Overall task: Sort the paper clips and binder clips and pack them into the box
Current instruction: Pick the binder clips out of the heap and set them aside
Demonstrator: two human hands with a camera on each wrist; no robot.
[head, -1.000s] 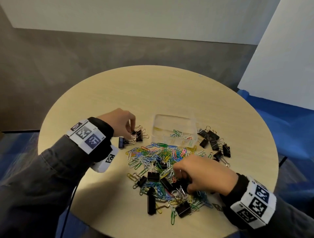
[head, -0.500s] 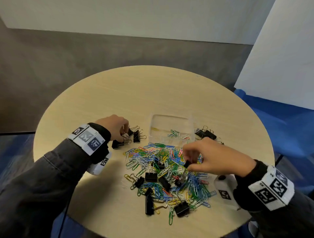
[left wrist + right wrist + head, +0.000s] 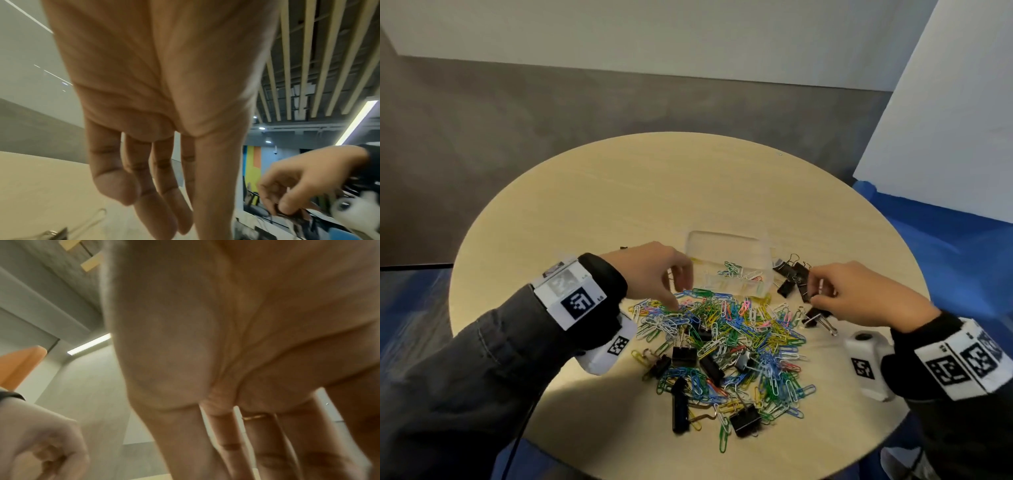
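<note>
A heap of coloured paper clips [image 3: 726,335] lies mid-table with several black binder clips [image 3: 683,355] mixed in. Behind it stands a clear plastic box [image 3: 726,237] with a few paper clips [image 3: 739,274] inside. My left hand [image 3: 677,292] hovers over the heap's left edge, fingers [image 3: 160,211] straight and holding nothing. To the right of the box, my right hand [image 3: 814,295] pinches a small black binder clip [image 3: 286,213] beside a group of binder clips [image 3: 789,274]. In the right wrist view the fingertips run out of frame.
A binder clip [image 3: 820,317] with silver handles lies just under my right hand. More binder clips [image 3: 744,419] sit at the heap's near side, close to the round wooden table's front edge [image 3: 688,474]. One binder clip [image 3: 55,233] lies below my left hand.
My right hand lifted a binder clip out of the heap and carried it right and back to the group beside the box. My left hand let go of the left clips, opened and shifted right.
</note>
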